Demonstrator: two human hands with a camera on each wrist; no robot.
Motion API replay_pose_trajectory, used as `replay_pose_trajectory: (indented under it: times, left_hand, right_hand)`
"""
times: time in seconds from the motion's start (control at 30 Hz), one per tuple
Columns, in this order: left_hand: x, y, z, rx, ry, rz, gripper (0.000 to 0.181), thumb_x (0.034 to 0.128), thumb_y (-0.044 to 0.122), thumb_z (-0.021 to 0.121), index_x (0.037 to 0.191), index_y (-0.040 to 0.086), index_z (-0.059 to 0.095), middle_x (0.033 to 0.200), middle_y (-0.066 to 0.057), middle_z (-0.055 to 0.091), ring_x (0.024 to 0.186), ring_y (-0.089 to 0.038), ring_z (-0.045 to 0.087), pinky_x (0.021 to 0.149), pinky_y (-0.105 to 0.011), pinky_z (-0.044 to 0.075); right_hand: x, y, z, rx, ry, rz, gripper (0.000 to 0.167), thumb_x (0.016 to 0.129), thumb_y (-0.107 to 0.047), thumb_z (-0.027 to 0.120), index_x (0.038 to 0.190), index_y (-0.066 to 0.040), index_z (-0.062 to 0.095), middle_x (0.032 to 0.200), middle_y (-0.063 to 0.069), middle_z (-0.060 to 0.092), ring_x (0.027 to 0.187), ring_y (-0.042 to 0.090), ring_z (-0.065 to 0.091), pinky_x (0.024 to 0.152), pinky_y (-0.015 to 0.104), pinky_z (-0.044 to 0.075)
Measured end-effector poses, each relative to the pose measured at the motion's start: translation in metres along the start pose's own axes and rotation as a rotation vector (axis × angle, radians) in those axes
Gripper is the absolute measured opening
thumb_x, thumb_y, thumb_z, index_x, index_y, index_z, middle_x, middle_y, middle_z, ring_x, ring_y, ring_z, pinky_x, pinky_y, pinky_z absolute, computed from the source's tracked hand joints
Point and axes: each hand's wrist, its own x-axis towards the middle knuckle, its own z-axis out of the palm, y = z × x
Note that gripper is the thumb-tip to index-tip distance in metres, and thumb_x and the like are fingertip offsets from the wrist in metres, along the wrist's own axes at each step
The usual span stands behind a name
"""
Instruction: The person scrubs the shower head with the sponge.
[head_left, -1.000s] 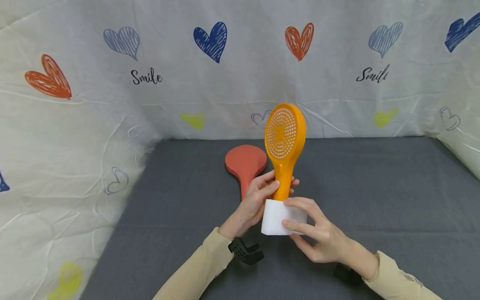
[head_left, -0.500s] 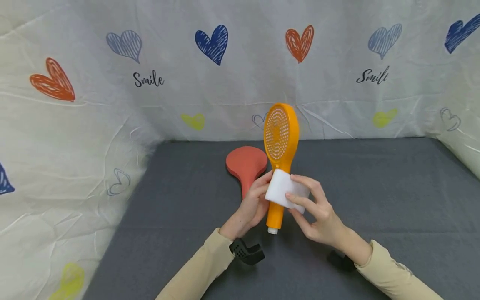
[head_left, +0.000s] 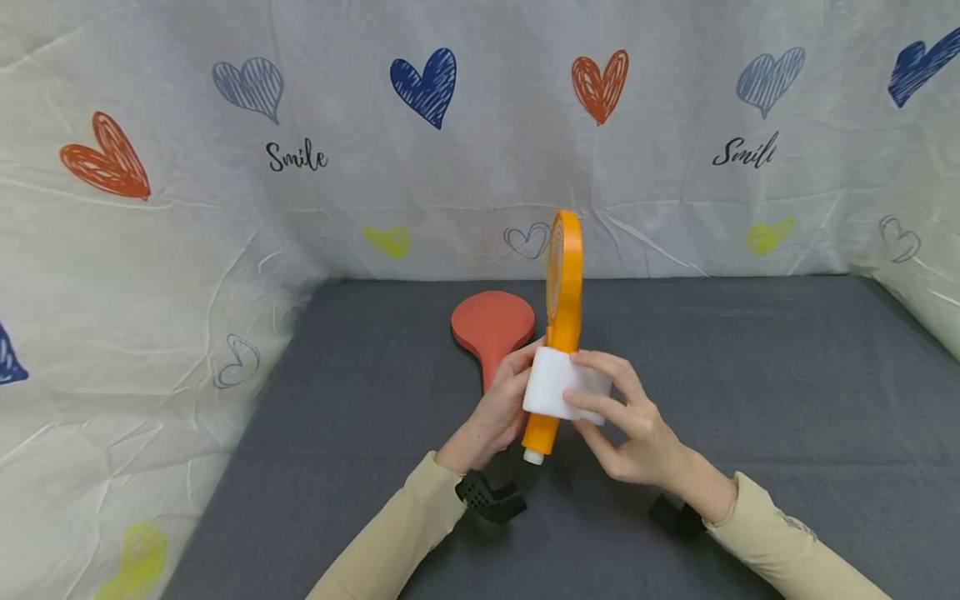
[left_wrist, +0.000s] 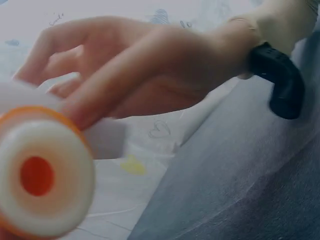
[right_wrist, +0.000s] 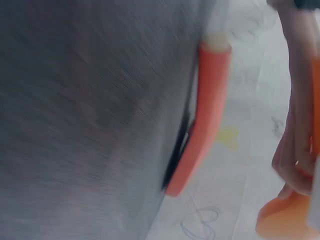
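In the head view an orange shower head [head_left: 567,283] is held up edge-on, its white-tipped handle end pointing down. The left hand [head_left: 498,414] grips its handle, the fingers partly hidden behind a white block [head_left: 555,385]. That block lies across the front of the handle, pinched by the thumb and fingers of the right hand [head_left: 637,421]. The left wrist view shows the round white handle end [left_wrist: 65,180] close up, with the right hand [left_wrist: 145,65] behind it. At the right edge of the right wrist view, the left hand [right_wrist: 298,120] is partly visible.
A red shower head [head_left: 492,323] lies on the dark grey cloth [head_left: 712,358], just behind the left hand; its handle [right_wrist: 207,100] shows in the right wrist view. A pale sheet printed with hearts [head_left: 495,142] hangs behind the table.
The white block has moved up from the handle's lower end to its middle, uncovering the white tip. The orange shower head has turned from showing its dotted face to nearly edge-on.
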Motion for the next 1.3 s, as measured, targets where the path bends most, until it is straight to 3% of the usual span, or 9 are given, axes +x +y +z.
replay_pose_trajectory:
  times: [0.17,0.33,0.57,0.73,0.87,0.97,1.1,1.2,1.3]
  left_hand:
    - [0.0,-0.001,0.002,0.073,-0.029,0.011,0.036,0.0981,0.002,0.036,0.13,-0.016,0.036,0.103,0.0,0.057,0.088,-0.015,0.053,0.081,-0.027,0.046]
    - [0.001,0.0,0.004,0.04,-0.101,0.0,0.042,0.0999,0.008,0.038,0.134,-0.014,0.033,0.108,-0.003,0.056,0.093,-0.017,0.056,0.088,-0.028,0.046]
    - [0.001,0.007,0.005,0.031,-0.039,0.026,0.039,0.0992,0.006,0.036,0.129,-0.019,0.034,0.107,-0.002,0.056,0.092,-0.017,0.053,0.085,-0.027,0.045]
    - [0.0,0.011,0.001,-0.026,0.0,0.031,0.045,0.0995,0.016,0.041,0.134,-0.013,0.034,0.107,-0.002,0.061,0.094,-0.016,0.058,0.083,-0.028,0.05]
    - [0.0,0.011,-0.002,-0.064,-0.006,0.029,0.05,0.0987,0.022,0.046,0.137,-0.008,0.034,0.11,-0.004,0.061,0.097,-0.017,0.058,0.085,-0.029,0.05]
    - [-0.001,0.01,-0.001,-0.039,0.014,0.049,0.042,0.0988,0.015,0.043,0.132,-0.01,0.039,0.108,-0.003,0.06,0.093,-0.015,0.057,0.083,-0.028,0.049]
    - [0.0,0.007,0.002,-0.012,0.002,0.054,0.034,0.099,0.003,0.034,0.129,-0.013,0.039,0.109,-0.003,0.056,0.093,-0.016,0.054,0.086,-0.028,0.046]
    - [0.0,0.006,0.004,-0.023,-0.026,0.041,0.036,0.0997,0.001,0.031,0.133,-0.014,0.034,0.112,-0.006,0.053,0.096,-0.017,0.053,0.091,-0.029,0.044]
    - [-0.001,0.006,0.004,-0.012,-0.008,0.047,0.037,0.0999,0.002,0.032,0.133,-0.015,0.033,0.112,-0.004,0.053,0.095,-0.016,0.052,0.089,-0.028,0.044]
  right_hand:
    - [0.014,0.017,-0.004,-0.051,0.13,0.073,0.023,0.089,-0.013,0.06,0.098,0.008,0.064,0.116,0.038,0.044,0.107,0.044,0.044,0.094,0.036,0.041]
    - [0.036,0.013,-0.011,-0.089,0.169,0.177,0.028,0.09,-0.017,0.059,0.099,0.01,0.061,0.116,0.037,0.045,0.102,0.045,0.047,0.091,0.035,0.043]
    - [0.036,-0.013,-0.009,-0.023,0.072,0.187,0.026,0.091,-0.014,0.057,0.102,0.01,0.061,0.116,0.038,0.045,0.105,0.043,0.046,0.094,0.031,0.041]
    - [0.014,-0.03,0.002,0.041,-0.051,0.124,0.024,0.092,-0.012,0.056,0.11,0.003,0.061,0.121,0.032,0.045,0.113,0.04,0.042,0.102,0.032,0.034]
    - [-0.001,-0.024,0.005,0.055,-0.113,0.089,0.027,0.092,-0.014,0.055,0.114,0.001,0.06,0.124,0.031,0.044,0.115,0.039,0.039,0.105,0.033,0.031]
    - [0.006,-0.011,0.002,0.012,-0.084,0.091,0.026,0.092,-0.015,0.055,0.111,0.003,0.061,0.123,0.032,0.044,0.114,0.041,0.041,0.103,0.033,0.034]
    - [0.031,-0.001,-0.008,-0.049,0.004,0.206,0.027,0.092,-0.013,0.057,0.106,0.009,0.059,0.121,0.036,0.044,0.108,0.045,0.044,0.098,0.025,0.038]
    - [0.046,-0.002,-0.012,-0.048,0.035,0.3,0.025,0.088,-0.005,0.06,0.106,0.012,0.057,0.121,0.038,0.043,0.106,0.047,0.045,0.096,0.019,0.039]
    - [0.046,-0.009,-0.01,-0.026,0.034,0.315,0.025,0.088,-0.006,0.06,0.106,0.011,0.057,0.121,0.037,0.043,0.105,0.045,0.046,0.093,0.019,0.04]
